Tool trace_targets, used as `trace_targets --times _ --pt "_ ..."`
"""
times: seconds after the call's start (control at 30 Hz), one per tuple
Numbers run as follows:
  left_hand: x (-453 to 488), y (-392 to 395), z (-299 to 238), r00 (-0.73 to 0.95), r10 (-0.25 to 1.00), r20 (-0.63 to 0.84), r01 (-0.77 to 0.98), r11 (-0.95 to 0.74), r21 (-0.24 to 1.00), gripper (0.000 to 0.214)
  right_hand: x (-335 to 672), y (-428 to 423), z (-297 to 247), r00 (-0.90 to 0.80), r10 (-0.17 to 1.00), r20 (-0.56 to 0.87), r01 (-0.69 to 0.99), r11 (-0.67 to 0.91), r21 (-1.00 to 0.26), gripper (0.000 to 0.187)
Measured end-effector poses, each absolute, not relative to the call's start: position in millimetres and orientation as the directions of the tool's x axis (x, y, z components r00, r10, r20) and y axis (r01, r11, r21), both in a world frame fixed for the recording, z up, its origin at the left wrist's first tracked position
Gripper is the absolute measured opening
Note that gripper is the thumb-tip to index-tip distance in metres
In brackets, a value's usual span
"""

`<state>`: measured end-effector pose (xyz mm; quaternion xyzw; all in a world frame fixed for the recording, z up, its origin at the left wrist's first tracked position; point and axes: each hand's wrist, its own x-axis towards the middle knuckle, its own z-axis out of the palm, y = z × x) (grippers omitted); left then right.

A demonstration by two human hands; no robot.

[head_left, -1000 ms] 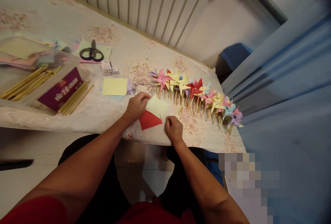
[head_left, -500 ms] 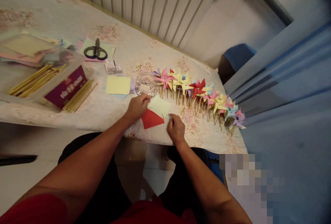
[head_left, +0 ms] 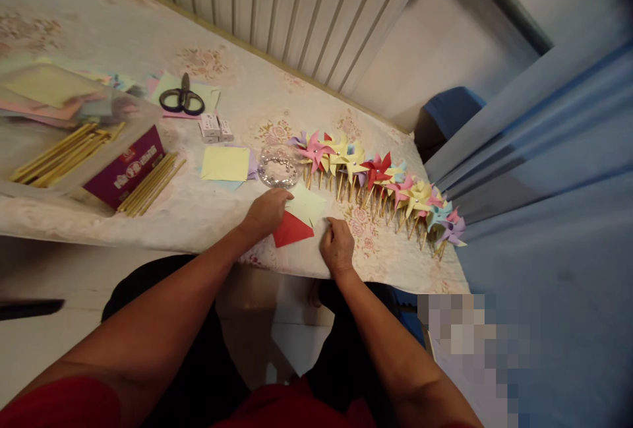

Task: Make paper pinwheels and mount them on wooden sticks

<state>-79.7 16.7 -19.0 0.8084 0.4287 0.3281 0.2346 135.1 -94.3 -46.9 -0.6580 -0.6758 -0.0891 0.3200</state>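
A pale green paper square (head_left: 307, 205) with small cuts in it lies in front of me, partly over a red paper piece (head_left: 293, 231). My left hand (head_left: 267, 214) is at the green paper's left side, its fingers pressed together; anything in them is too small to see. Beside the right corner of the green paper rests my right hand (head_left: 338, 243) with its fingers curled in, and their grip is hidden. Just behind the papers stands a clear round dish (head_left: 278, 167) of small shiny pieces.
Paper pinwheels (head_left: 378, 169) on sticks form a long row on the right. To the left are a stack of paper squares (head_left: 225, 163), small white boxes (head_left: 210, 126), scissors (head_left: 182, 99), loose sticks (head_left: 152, 184) and a clear bin (head_left: 59, 184) with sticks and paper.
My left hand has moved from the front of the dish down and slightly right, to the green paper. My right hand keeps its place. The camera view has shifted slightly.
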Motion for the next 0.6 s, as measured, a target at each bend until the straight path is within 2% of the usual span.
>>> trace_targets --times 0.1,0.23,0.4,0.6 --pt "-75.5 13.8 -28.6 0.555 0.702 0.446 0.468 -0.707 0.530 0.041 135.9 -92.5 -44.9 -0.011 0.812 0.584 0.950 0.191 -0.246 0.041" --pt "-70.8 7.1 -38.7 0.644 0.607 0.466 0.463 -0.794 0.394 0.040 136.3 -86.8 -44.1 -0.091 0.836 0.540 0.956 0.225 -0.187 0.056" --pt "-67.3 0.6 -41.0 0.712 0.570 0.411 0.506 -0.821 0.263 0.032 134.0 -74.1 -45.4 -0.104 0.886 0.452 0.971 0.188 -0.145 0.057" --pt "-65.1 -2.6 -39.9 0.717 0.583 0.382 0.545 -0.811 0.214 0.030 131.5 -60.0 -46.8 -0.106 0.915 0.389 0.979 0.164 -0.119 0.050"
